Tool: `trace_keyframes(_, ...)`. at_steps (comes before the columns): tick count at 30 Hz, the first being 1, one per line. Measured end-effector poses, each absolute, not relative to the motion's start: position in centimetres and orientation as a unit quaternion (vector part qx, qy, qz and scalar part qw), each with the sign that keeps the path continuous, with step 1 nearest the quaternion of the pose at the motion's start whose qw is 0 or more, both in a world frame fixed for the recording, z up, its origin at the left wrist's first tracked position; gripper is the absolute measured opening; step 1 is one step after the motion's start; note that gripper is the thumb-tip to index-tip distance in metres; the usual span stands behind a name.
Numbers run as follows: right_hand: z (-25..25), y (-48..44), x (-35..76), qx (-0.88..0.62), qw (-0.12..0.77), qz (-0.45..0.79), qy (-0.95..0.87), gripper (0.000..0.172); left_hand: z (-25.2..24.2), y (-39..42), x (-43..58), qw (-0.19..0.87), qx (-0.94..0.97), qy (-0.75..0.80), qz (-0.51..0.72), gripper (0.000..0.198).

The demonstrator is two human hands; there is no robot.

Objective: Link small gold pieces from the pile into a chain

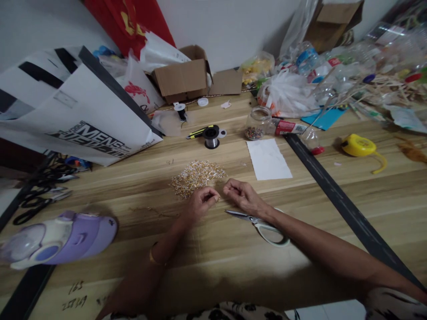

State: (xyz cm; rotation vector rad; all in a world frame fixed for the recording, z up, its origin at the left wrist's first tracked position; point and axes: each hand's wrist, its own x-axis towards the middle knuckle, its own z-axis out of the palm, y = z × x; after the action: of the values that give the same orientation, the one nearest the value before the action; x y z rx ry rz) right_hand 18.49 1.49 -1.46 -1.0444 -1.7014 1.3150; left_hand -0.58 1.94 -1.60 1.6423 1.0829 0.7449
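Observation:
Just in front of a pile of small gold and silver pieces [196,177], my left hand [203,201] is closed, thumb and forefinger pinched on something too small to make out. Close to its right, my right hand [240,194] is also closed, its fingertips pressed together; what they hold, if anything, cannot be made out. The two hands are slightly apart. Scissors with pale handles [271,232] lie partly under my right wrist, blades pointing left. A thin gold chain or wire [151,210] lies left of my left hand.
Behind the pile stand a wire spool [211,137] and a jar of beads [258,123]. White paper [269,159] and a yellow tape measure [359,146] lie to the right. At left are a purple bottle [78,238], several black-handled scissors [35,202] and a large paper bag [90,120].

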Motion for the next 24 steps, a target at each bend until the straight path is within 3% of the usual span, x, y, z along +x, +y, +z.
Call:
trace_keyframes(8, -1.9, 1.8, 18.5, -0.408, 0.374, 0.542, -0.633, 0.018, -1.0, 2.0, -0.5, 0.585, 0.592, 0.445, 0.330, 0.024)
trace_keyframes(24, -1.6, 1.8, 18.5, -0.406, 0.375, 0.534, -0.640, 0.020, -1.3, 1.9, -0.2, 0.568, 0.599, 0.462, 0.326, 0.023)
